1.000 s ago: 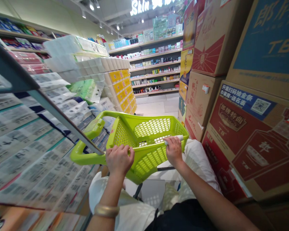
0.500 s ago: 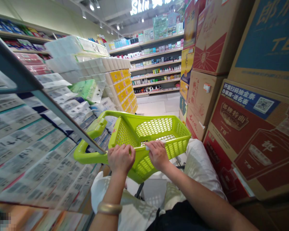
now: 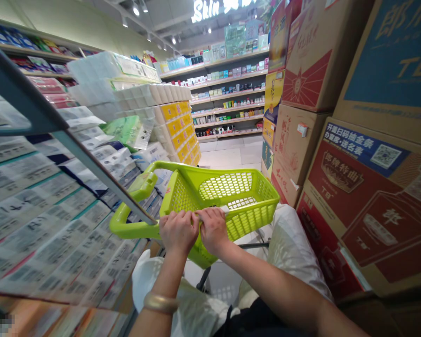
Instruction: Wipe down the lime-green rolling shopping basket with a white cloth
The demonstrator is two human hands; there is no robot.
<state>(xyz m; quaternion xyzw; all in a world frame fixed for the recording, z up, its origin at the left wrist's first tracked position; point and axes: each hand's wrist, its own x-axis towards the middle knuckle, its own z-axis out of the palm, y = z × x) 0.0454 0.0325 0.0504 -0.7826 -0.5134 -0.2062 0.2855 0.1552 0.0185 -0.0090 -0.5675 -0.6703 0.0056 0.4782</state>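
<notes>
A lime-green shopping cart [image 3: 254, 216] with a perforated basket stands right in front of me, its long side toward my body. My left hand [image 3: 178, 230] is closed over the near rim, close to where a grey metal bar [image 3: 108, 182] meets it. Right beside it, my right hand [image 3: 212, 228] presses a white wipe [image 3: 226, 209] on the same rim. Only a small end of the wipe shows past the fingers; the palm hides the rest. Thumb side to thumb side, the two hands almost touch.
Brown and red cartons [image 3: 365, 196] are stacked high on my right. Packs of paper rolls [image 3: 52, 220] rise on the left, with yellow-sided packs [image 3: 180, 131] behind. Shelves of small goods [image 3: 228, 100] line the back, beyond a pale tiled floor [image 3: 221, 157].
My right hand has slid left along the rim with the wipe, up against my left hand. The left hand keeps its place on the rim.
</notes>
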